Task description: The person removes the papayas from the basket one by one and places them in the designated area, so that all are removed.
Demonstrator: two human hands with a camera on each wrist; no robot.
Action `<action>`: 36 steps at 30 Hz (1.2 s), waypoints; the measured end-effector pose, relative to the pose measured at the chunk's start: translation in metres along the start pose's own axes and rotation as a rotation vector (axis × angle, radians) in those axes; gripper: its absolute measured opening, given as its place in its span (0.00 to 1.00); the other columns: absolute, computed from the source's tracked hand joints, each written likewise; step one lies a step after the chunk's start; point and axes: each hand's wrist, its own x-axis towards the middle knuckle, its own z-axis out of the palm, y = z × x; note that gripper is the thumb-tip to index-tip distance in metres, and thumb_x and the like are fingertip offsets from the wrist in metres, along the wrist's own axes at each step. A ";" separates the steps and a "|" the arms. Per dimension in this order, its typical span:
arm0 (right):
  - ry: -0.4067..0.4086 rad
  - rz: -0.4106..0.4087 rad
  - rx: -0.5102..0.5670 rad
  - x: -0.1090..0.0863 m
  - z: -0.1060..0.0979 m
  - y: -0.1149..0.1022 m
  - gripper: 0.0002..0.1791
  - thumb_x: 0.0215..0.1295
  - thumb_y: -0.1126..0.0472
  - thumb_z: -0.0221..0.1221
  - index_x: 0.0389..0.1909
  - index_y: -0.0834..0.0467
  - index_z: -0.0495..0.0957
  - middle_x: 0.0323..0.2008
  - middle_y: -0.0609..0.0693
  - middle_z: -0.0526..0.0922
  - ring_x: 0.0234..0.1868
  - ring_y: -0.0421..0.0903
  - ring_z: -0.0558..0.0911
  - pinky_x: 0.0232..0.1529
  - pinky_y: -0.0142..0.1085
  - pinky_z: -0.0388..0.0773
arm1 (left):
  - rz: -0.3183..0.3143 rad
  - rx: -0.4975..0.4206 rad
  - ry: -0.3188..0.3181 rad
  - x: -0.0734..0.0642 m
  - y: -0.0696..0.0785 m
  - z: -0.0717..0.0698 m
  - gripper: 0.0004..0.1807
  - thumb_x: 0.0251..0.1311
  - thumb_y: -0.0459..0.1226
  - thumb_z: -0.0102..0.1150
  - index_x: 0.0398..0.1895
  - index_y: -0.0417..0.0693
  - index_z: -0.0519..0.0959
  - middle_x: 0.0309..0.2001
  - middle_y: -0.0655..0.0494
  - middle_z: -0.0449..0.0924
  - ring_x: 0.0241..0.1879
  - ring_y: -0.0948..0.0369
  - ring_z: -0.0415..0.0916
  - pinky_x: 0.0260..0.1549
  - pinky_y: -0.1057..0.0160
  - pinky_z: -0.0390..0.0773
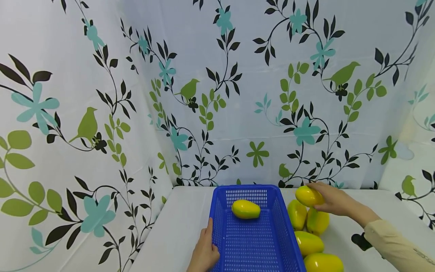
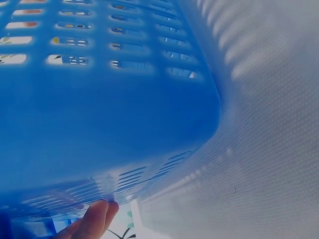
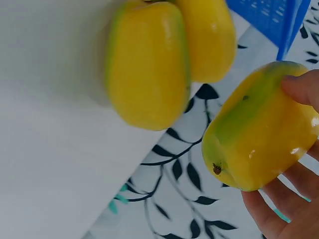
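Observation:
My right hand holds a glossy yellow-green, papaya-like fruit above several others at the basket's right side. The right wrist view shows the held fruit tilted, thumb on top and fingers spread underneath, its brown stem end exposed. A blue plastic basket with slotted walls contains one similar fruit near its far end. At the basket's left rim, my left hand holds the side, index finger along the edge. Fingertips show against the basket wall in the left wrist view.
More of these fruits lie along the basket's right wall, including one behind and one nearer. A white table supports everything. Patterned curtain hangs behind and on both sides. A dark object is by the right sleeve.

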 end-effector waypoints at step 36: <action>0.034 0.220 -0.006 -0.039 0.037 0.110 0.42 0.51 0.52 0.71 0.59 0.75 0.67 0.50 0.73 0.75 0.46 0.65 0.77 0.45 0.62 0.74 | -0.040 -0.002 -0.010 0.007 0.001 0.004 0.46 0.44 0.22 0.53 0.73 0.30 0.54 0.51 0.33 0.70 0.40 0.48 0.76 0.35 0.44 0.79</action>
